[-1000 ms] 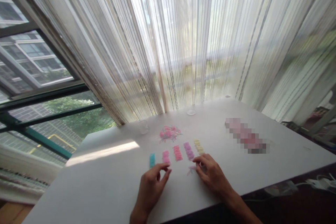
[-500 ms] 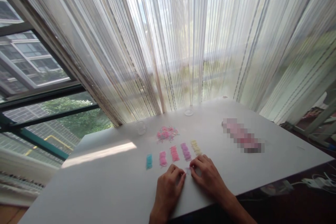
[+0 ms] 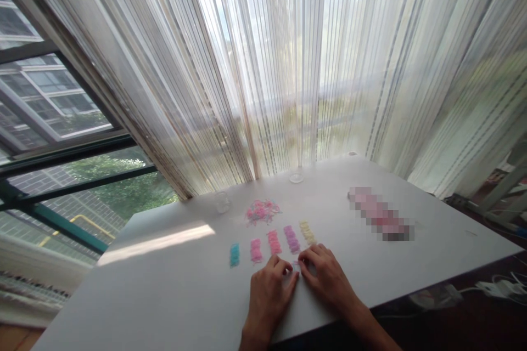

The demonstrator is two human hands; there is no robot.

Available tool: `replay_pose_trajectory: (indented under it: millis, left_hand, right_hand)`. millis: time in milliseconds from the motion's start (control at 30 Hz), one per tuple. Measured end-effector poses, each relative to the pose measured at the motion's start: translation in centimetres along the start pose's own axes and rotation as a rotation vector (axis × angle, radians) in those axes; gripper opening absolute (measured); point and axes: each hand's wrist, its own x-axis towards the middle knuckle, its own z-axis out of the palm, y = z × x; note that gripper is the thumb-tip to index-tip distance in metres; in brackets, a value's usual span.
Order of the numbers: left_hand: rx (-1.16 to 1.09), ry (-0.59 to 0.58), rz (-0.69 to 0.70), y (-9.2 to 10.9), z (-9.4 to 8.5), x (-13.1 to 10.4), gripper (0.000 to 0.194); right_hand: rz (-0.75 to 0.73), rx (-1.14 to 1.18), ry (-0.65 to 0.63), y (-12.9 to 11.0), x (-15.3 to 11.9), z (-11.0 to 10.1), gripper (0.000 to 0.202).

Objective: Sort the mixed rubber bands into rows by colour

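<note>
My left hand (image 3: pixel 269 293) rests on the white table (image 3: pixel 164 296), thumb and fingers curled close to a small purple piece (image 3: pixel 296 262). From the right, my right hand (image 3: pixel 326 274) pinches at that same piece. Beyond the hands stands a row of small stacks: teal (image 3: pixel 234 254), pink (image 3: pixel 256 250), coral (image 3: pixel 274 242), purple (image 3: pixel 292 239) and yellow (image 3: pixel 307 232). The yellow one is nearest my right fingers. Behind the row lies a loose mixed pile (image 3: pixel 262 211), mostly pink. Whether my left fingertips touch the purple piece is too small to tell.
A clear dish (image 3: pixel 296 176) and a clear container (image 3: pixel 222 202) stand toward the back edge. A blurred pink object (image 3: pixel 379 214) lies on the right. Curtains (image 3: pixel 280 66) hang behind the table; cables and a power strip (image 3: pixel 500 289) are below its right edge.
My left hand has shifted slightly to the right, its fingers nearer the right hand. My right hand has barely moved.
</note>
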Motion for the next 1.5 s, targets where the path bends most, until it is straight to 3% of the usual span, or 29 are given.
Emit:
replay_pose_trajectory:
  millis: [200,367,500,667,967,1500]
  left_hand:
    - [0.049,0.069,-0.028,0.2,1.4,0.0,0.012]
    - [0.033,0.099,-0.032,-0.6,0.7,-0.2,0.011]
    - [0.002,0.122,0.094,-1.5,-0.4,-0.7,0.011]
    - [-0.089,0.186,0.236,-2.2,-0.8,-1.3,0.012]
    - [-0.175,0.240,0.294,-2.5,-0.1,-1.9,0.010]
    - [-0.163,0.241,0.251,-2.5,-0.2,-2.0,0.012]
  right_hand:
    - [0.008,0.003,-0.009,0.1,0.0,0.3,0.014]
    - [0.026,0.037,-0.016,-0.1,0.0,-0.1,0.014]
    - [-0.002,0.204,-0.035,-0.8,0.1,-1.3,0.013]
    - [-0.119,0.281,-0.146,-1.4,0.1,-2.1,0.011]
    - [-0.148,0.303,-0.161,-0.8,-0.1,-1.4,0.010]
    - [-0.133,0.332,-0.182,-0.9,-0.1,-1.6,0.017]
